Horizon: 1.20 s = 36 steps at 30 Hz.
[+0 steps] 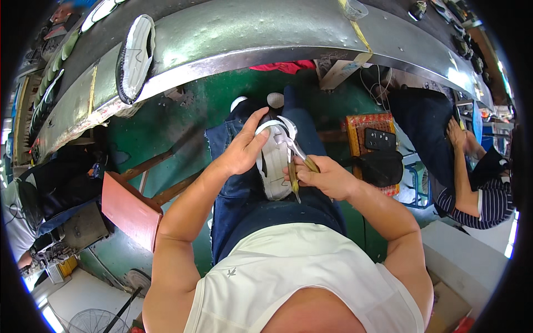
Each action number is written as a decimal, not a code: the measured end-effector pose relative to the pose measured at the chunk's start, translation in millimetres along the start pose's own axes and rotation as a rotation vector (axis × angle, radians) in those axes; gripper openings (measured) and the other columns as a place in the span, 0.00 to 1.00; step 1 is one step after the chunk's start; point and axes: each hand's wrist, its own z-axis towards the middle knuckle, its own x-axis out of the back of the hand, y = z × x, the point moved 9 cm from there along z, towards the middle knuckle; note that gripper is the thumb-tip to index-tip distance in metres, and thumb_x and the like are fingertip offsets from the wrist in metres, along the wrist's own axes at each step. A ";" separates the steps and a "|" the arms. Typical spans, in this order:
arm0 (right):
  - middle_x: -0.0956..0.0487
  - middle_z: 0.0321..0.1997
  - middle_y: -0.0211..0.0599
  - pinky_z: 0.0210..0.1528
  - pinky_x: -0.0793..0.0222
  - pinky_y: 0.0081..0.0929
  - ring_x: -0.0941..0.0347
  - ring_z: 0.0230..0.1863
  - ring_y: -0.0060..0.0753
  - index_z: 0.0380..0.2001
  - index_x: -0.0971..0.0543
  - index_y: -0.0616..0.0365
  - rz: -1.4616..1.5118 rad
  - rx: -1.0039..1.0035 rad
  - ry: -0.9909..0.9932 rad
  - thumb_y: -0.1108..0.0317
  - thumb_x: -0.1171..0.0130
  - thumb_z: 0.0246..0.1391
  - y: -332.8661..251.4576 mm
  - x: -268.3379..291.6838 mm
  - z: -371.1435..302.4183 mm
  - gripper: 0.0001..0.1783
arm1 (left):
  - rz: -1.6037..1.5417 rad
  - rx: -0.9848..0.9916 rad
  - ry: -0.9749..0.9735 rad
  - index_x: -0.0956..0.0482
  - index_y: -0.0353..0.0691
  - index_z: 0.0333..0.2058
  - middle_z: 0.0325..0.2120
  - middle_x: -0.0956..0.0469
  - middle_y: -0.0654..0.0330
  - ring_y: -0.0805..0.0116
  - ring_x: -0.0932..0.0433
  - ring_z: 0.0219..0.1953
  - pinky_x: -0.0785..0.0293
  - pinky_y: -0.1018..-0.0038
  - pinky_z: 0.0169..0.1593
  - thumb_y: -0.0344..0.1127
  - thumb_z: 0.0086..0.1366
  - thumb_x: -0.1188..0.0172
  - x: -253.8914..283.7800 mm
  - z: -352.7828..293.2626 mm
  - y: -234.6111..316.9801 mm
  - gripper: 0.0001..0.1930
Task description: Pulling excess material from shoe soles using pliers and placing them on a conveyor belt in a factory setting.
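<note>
On my lap lies a shoe on its last, pale underside (276, 176) up, with dark edging along its left side. My left hand (247, 145) is closed around the shoe's far left side, thumb on top at the edge. In my right hand (325, 176) is a pair of pincers (293, 145) with steel jaws and worn brownish handles. The jaws sit at the far end of the shoe by a white edge of material, near my left thumb. Whether they grip that edge, I cannot tell.
A metal workbench (222, 41) curves across the far side, with another shoe upper (136, 58) at its left. A pink board (132, 211) stands to my left. At right, a red patterned stool (355, 133) holds a black phone (380, 139) and black pouch (380, 168); a co-worker (472, 188) sits beyond.
</note>
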 end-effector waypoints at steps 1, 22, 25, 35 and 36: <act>0.22 0.43 0.35 0.43 0.26 0.27 0.25 0.39 0.25 0.52 0.26 0.64 0.132 -0.089 0.021 0.64 0.46 0.68 -5.8 -6.0 -3.3 0.16 | -0.019 0.037 0.008 0.48 0.38 0.71 0.56 0.28 0.53 0.66 0.33 0.60 0.42 0.70 0.66 0.44 0.77 0.57 0.6 -2.2 -5.5 0.29; 0.21 0.45 0.51 0.47 0.26 0.38 0.22 0.46 0.48 0.47 0.24 0.65 -0.834 0.292 0.248 0.54 0.41 0.62 20.7 23.6 -52.2 0.23 | -0.123 -0.125 0.346 0.39 0.37 0.67 0.62 0.33 0.50 0.59 0.30 0.62 0.33 0.68 0.64 0.23 0.61 0.34 24.0 -15.4 36.4 0.36; 0.20 0.45 0.43 0.45 0.25 0.37 0.21 0.46 0.41 0.48 0.24 0.62 -0.007 -0.005 0.212 0.39 0.47 0.64 45.1 22.4 -34.8 0.32 | 0.283 -0.437 0.359 0.59 0.25 0.70 0.68 0.43 0.39 0.43 0.38 0.69 0.42 0.60 0.70 0.20 0.52 0.32 0.2 -44.9 103.2 0.53; 0.21 0.54 0.41 0.60 0.24 0.47 0.22 0.56 0.39 0.57 0.28 0.59 0.964 -0.228 0.192 0.51 0.65 0.75 79.0 -1.2 22.1 0.25 | 0.301 -0.351 0.123 0.41 0.40 0.68 0.72 0.55 0.37 0.32 0.63 0.75 0.62 0.45 0.73 0.49 0.62 0.36 -60.4 -45.7 49.6 0.41; 0.21 0.54 0.41 0.58 0.23 0.47 0.21 0.56 0.39 0.57 0.28 0.59 0.934 -0.235 0.247 0.50 0.64 0.75 83.2 -1.6 22.7 0.25 | 0.188 -0.359 0.241 0.30 0.42 0.62 0.73 0.53 0.39 0.32 0.62 0.75 0.64 0.44 0.72 0.55 0.71 0.51 -56.2 -45.5 49.5 0.29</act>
